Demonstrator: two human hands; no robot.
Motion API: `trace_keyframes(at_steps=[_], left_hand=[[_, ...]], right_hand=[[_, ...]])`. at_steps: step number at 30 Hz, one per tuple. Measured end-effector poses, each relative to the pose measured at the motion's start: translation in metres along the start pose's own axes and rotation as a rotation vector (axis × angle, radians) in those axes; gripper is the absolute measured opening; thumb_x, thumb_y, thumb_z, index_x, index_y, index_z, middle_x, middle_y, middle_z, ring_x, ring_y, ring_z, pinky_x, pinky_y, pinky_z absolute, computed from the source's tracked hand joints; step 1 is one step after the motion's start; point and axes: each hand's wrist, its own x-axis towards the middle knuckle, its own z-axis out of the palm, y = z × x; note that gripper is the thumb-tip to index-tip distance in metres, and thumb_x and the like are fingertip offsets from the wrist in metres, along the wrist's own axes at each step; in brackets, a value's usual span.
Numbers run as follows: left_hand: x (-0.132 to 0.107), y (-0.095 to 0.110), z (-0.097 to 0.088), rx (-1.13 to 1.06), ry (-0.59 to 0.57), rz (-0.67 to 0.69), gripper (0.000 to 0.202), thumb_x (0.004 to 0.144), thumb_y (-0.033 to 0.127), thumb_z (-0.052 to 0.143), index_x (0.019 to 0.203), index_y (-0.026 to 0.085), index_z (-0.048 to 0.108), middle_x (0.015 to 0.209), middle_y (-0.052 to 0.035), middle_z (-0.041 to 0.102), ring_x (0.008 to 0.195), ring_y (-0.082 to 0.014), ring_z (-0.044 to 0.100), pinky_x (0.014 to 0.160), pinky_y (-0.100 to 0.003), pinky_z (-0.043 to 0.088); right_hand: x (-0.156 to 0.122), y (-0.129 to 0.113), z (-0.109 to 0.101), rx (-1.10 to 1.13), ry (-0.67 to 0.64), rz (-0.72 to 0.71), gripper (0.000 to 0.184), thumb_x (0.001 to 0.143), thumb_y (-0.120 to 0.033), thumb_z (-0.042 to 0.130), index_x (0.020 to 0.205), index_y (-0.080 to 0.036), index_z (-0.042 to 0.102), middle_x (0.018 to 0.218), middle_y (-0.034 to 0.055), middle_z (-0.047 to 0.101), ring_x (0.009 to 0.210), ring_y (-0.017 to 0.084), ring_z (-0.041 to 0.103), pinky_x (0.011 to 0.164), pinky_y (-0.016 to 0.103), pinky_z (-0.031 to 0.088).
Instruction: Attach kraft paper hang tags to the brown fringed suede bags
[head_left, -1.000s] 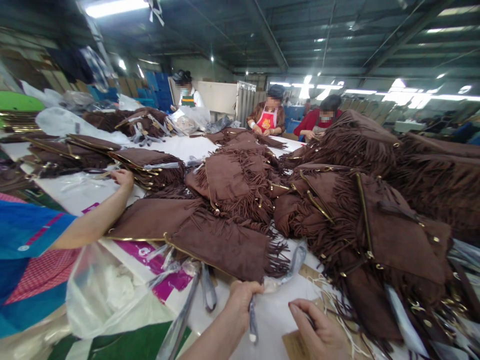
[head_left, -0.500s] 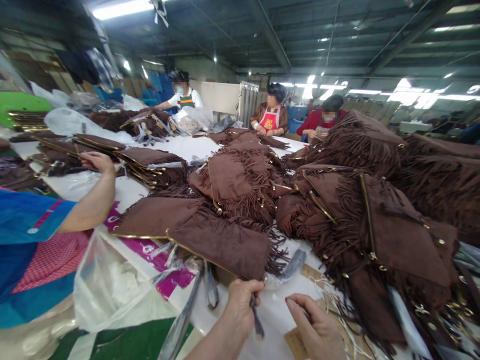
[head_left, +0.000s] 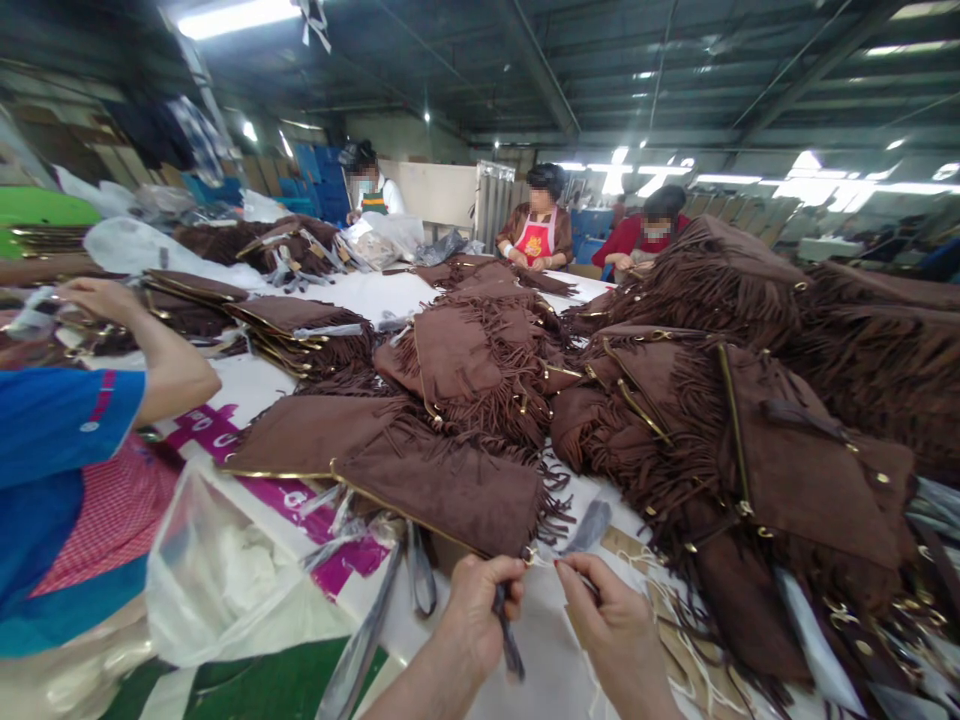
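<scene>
A brown fringed bag [head_left: 442, 485] with a gold zipper lies flat before me, its near right corner at my hands. My left hand [head_left: 476, 610] pinches this corner by a small gold ring [head_left: 530, 554]. A dark wrapped strip [head_left: 508, 632] hangs below its fingers. Close on the right, my right hand [head_left: 615, 625] has thumb and forefinger pinched together on a thin white string [head_left: 546, 562], near the ring. Brown paper tags [head_left: 679, 650] with white strings lie beside my right hand, partly covered by it.
Heaps of brown fringed bags [head_left: 817, 450] rise at the right, with more bags [head_left: 465, 350] in the middle. A clear plastic bag [head_left: 232, 560] hangs at the near left edge. A co-worker's arm [head_left: 169, 365] reaches in from the left; several people sit or stand across the table.
My right hand has moved up and left, up to the ring beside my left hand, which stays nearly still. The left co-worker's hand has moved further left.
</scene>
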Motion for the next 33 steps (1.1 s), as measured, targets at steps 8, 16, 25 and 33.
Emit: trace_keyframes(at_steps=[8, 16, 25, 33], left_hand=[[-0.002, 0.0, -0.001, -0.014, 0.034, -0.017, 0.013, 0.047, 0.01, 0.058, 0.054, 0.013, 0.047, 0.044, 0.0023, 0.051, 0.036, -0.005, 0.042, 0.033, -0.013, 0.02], [-0.002, -0.001, -0.004, -0.015, 0.024, -0.021, 0.019, 0.047, 0.01, 0.058, 0.061, 0.015, 0.046, 0.049, 0.003, 0.054, 0.036, -0.0052, 0.043, 0.033, -0.014, 0.021], [-0.002, -0.001, -0.006, -0.006, 0.0, -0.03, 0.02, 0.045, 0.013, 0.059, 0.061, 0.014, 0.048, 0.047, 0.0032, 0.052, 0.037, -0.0061, 0.044, 0.034, -0.015, 0.021], [0.002, 0.001, -0.009, -0.007, -0.026, -0.076, 0.017, 0.045, 0.016, 0.058, 0.059, 0.013, 0.049, 0.048, 0.003, 0.051, 0.039, -0.0063, 0.043, 0.034, -0.015, 0.02]], right_hand=[[0.003, -0.002, 0.003, -0.257, 0.005, -0.237, 0.026, 0.086, -0.036, 0.039, 0.079, -0.02, 0.058, 0.066, 0.0029, 0.065, 0.057, 0.016, 0.061, 0.054, 0.024, 0.044], [0.007, -0.004, 0.005, -0.366, -0.085, -0.239, 0.026, 0.087, -0.032, 0.035, 0.08, -0.02, 0.057, 0.07, 0.0043, 0.067, 0.063, 0.019, 0.064, 0.055, 0.027, 0.042], [0.017, -0.01, 0.008, -0.282, -0.172, -0.06, 0.027, 0.082, -0.037, 0.036, 0.073, -0.021, 0.057, 0.063, 0.0017, 0.064, 0.057, 0.018, 0.059, 0.054, 0.027, 0.038], [0.017, -0.01, 0.015, -0.144, -0.24, 0.085, 0.03, 0.08, -0.043, 0.037, 0.071, -0.021, 0.056, 0.064, 0.0011, 0.062, 0.061, 0.018, 0.057, 0.057, 0.028, 0.037]])
